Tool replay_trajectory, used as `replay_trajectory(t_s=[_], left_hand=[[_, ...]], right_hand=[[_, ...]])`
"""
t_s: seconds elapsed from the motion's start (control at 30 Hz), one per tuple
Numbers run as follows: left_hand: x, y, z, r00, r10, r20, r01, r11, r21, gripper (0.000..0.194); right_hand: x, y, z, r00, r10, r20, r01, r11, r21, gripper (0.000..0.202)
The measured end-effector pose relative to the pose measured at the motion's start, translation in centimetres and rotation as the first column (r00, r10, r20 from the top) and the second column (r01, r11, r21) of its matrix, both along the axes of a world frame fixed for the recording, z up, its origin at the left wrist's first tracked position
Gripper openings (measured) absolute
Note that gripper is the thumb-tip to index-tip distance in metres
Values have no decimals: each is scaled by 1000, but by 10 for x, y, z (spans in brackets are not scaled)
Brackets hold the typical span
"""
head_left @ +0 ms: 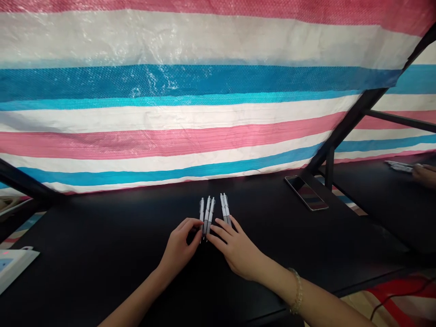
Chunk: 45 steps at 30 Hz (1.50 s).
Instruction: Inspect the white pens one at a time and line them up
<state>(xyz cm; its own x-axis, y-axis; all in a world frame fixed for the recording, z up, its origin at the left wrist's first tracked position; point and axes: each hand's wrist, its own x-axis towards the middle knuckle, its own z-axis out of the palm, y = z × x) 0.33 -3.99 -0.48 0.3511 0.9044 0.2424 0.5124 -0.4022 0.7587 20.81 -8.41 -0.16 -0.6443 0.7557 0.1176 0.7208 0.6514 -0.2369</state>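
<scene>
Five slim white-and-grey pens (207, 211) lay on the black tabletop (102, 254) in the head view, seemingly part-gathered: three close together, two apart. The bare left hand (179, 242) curled its fingertips at the leftmost pen (202, 209), grip impossible to tell; the bare right hand (242, 252) spread its fingers open.

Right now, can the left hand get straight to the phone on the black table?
Probably not straight across: the right hand and pens sit between the left hand and the phone. It might have to go over or around them.
</scene>
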Motion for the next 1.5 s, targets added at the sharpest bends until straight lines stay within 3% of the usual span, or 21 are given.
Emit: replay_trajectory(t_s=[0.1, 0.27, 0.5, 0.7, 0.83, 0.9, 1.07, 1.27, 1.4, 1.5], left_hand=[[1, -1, 1, 999, 15, 50, -14, 1000, -17, 16], [2, -2, 3, 995, 58, 77, -55, 998, -38, 15], [5, -6, 3, 996, -10, 92, 16, 997, -71, 15], [4, -6, 3, 999, -17, 41, 19, 999, -36, 15], [2, -6, 2, 999, -21, 39, 21, 1000, -7, 15], [2, -6, 1, 999, -20, 39, 20, 1000, 4, 15], [1, -6, 1, 999, -15, 36, 14, 1000, 19, 15], [2, -7, 4, 999, -9, 41, 8, 1000, 20, 14], [2, -6, 5, 998, 8, 62, -10, 1000, 24, 13], [1, -6, 5, 996, 33, 87, -31, 999, -31, 14]], right_hand=[[1, 3, 2, 999, 31, -32, -31, 999, -3, 55], [5, 8, 2, 999, -36, -19, 37, 997, 68, 49], [6, 8, 0, 997, -25, 79, 16, 993, 115, 43], [5, 10, -8, 993, -69, 99, 36, 953, 300, 24], [3, 12, -11, 993, 14, 116, -58, 922, 382, 17], [3, 11, -12, 993, 40, 115, -82, 917, 391, 14], [4, 11, -18, 994, -64, 92, 22, 917, 398, 13], [4, 12, -10, 990, 68, 125, -110, 924, 365, 10], [5, 10, 2, 990, 139, -32, -112, 898, 425, 16], [7, 6, 8, 935, 81, -346, 73, 909, 410, 17]])
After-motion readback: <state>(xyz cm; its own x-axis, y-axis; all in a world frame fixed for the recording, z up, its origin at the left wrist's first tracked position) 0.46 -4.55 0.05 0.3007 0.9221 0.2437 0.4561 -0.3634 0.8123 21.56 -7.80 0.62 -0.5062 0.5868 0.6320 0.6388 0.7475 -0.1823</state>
